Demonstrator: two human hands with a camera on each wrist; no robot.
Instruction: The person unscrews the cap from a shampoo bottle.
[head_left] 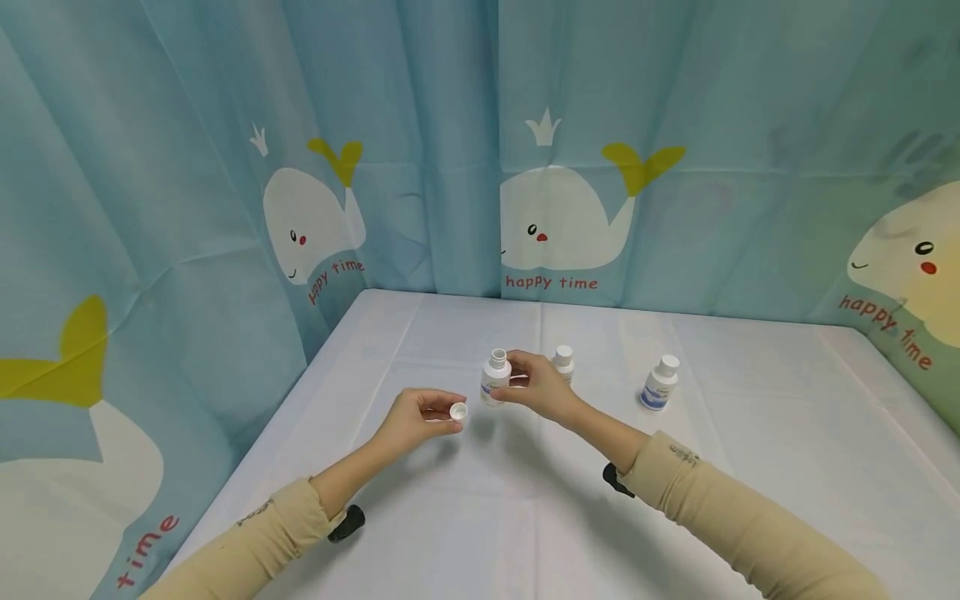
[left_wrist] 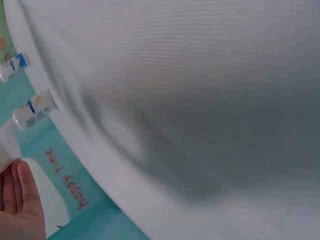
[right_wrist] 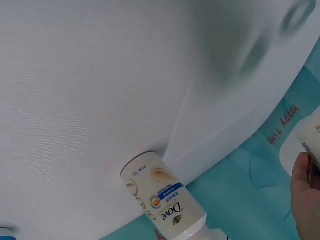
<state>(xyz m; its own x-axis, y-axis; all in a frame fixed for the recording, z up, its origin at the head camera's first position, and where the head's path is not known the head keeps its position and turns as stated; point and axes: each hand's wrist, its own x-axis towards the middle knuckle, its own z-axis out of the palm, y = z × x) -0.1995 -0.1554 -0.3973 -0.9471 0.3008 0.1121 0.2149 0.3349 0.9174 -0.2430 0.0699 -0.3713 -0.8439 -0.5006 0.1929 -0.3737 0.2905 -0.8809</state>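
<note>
My right hand [head_left: 542, 385] grips a small white bottle [head_left: 495, 379] with a blue-marked label. The bottle is upright above the table, and its threaded neck is uncovered. To its left, my left hand [head_left: 416, 417] pinches a white screw cap [head_left: 459, 411] between thumb and fingers, the hollow side showing. Cap and bottle are a short way apart. Just behind my right hand stands a second white bottle [head_left: 563, 362], capped and partly hidden by the hand; the right wrist view shows Dove on the label of this bottle [right_wrist: 167, 197].
A third capped white bottle [head_left: 660, 383] with a blue band stands farther right on the white-covered table [head_left: 750, 433]. Light blue curtains [head_left: 435, 125] printed with whales hang along the table's back and left edges.
</note>
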